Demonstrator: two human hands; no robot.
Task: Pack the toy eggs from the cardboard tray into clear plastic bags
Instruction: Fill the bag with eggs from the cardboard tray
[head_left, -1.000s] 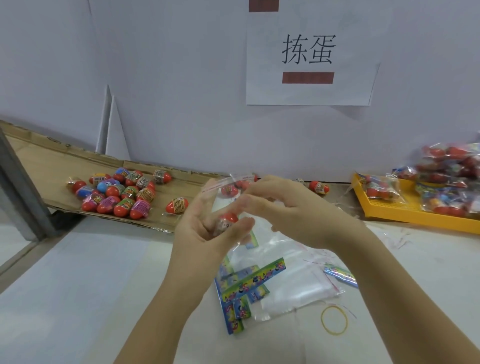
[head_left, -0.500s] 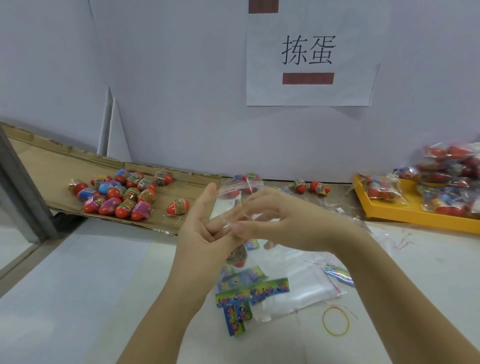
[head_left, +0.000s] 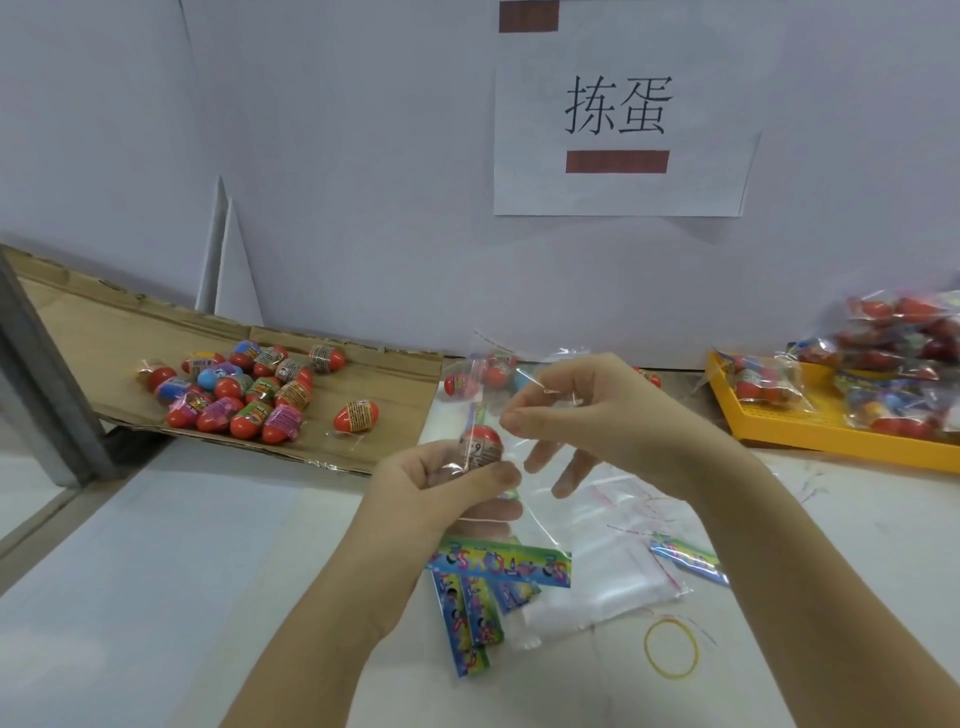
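Observation:
Above the white table my left hand (head_left: 441, 483) grips a red toy egg (head_left: 480, 446) through the lower part of a clear plastic bag (head_left: 519, 384). My right hand (head_left: 576, 410) pinches the bag's upper edge between thumb and forefinger. The bag stands up between both hands. On the left lies the cardboard tray (head_left: 104, 322) with several red, blue and pink toy eggs (head_left: 244, 395) in a cluster and one egg (head_left: 356, 414) apart to their right.
Flat empty bags (head_left: 613, 561) and coloured paper strips (head_left: 483, 587) lie under my hands, a yellow rubber band (head_left: 671, 648) to their right. A yellow tray (head_left: 810, 415) with filled bags (head_left: 904, 343) stands at the far right. Loose eggs (head_left: 457, 383) lie by the wall.
My left hand has closed round the egg inside the bag and dropped lower. My right hand has lifted the bag's top edge up and to the right.

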